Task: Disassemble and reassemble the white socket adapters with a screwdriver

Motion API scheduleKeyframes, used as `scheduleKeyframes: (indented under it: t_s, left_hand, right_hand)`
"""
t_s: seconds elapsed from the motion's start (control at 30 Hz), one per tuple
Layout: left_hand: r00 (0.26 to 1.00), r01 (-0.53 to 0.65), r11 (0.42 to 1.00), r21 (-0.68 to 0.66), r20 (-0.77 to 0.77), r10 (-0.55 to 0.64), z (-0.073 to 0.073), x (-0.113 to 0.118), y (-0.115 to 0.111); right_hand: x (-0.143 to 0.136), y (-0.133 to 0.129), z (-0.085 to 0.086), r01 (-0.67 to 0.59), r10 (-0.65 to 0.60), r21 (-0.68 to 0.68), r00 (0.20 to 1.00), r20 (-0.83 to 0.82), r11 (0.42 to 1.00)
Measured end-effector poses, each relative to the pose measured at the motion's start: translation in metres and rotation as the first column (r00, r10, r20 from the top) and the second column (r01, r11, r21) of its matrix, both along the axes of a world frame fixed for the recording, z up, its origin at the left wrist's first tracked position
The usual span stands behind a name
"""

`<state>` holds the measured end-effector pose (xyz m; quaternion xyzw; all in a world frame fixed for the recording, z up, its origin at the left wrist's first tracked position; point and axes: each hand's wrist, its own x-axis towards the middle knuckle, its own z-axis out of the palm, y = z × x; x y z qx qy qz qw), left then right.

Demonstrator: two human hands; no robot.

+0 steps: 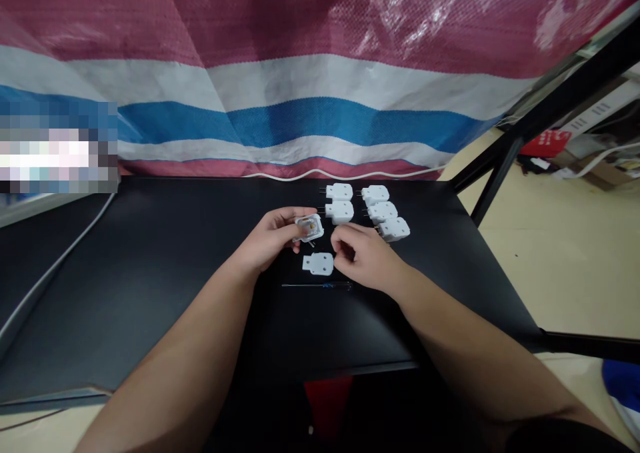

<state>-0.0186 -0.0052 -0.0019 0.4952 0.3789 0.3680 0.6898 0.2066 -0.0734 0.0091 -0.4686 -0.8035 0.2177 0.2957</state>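
My left hand (274, 236) holds an opened white plug half (309, 228) with metal parts showing inside, just above the black table (150, 266). My right hand (364, 256) hovers close beside it with fingers curled; I cannot tell if it pinches anything small. A white plug cover (318, 263) lies flat on the table between my hands. A thin screwdriver (316, 285) with a bluish handle lies just in front of it.
Several assembled white plugs (383, 212) lie in two short rows behind my hands. A striped red, white and blue tarp (300, 93) hangs behind the table. A white cable (55, 266) runs along the left. A black frame leg (500, 166) stands at right.
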Motion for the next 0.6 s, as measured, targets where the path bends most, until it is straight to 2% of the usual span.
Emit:
scheduleKeyframes:
  t_s: [0.2, 0.43, 0.6]
  left_hand:
    - [1.000, 0.002, 1.000, -0.009, -0.001, -0.002, 0.001, 0.002, -0.001]
    - [1.000, 0.002, 1.000, -0.011, -0.010, -0.002, 0.001, 0.002, -0.002]
    - [1.000, 0.003, 1.000, -0.009, 0.000, -0.003, 0.001, 0.001, -0.001]
  right_hand:
    - [0.000, 0.004, -0.006, 0.016, -0.005, 0.056, 0.979, -0.202, 0.998]
    - [-0.001, 0.005, -0.010, -0.067, 0.081, 0.066, 0.966, -0.244, 0.996]
    - [-0.002, 0.004, -0.013, -0.005, 0.006, 0.003, 0.927, -0.375, 1.000]
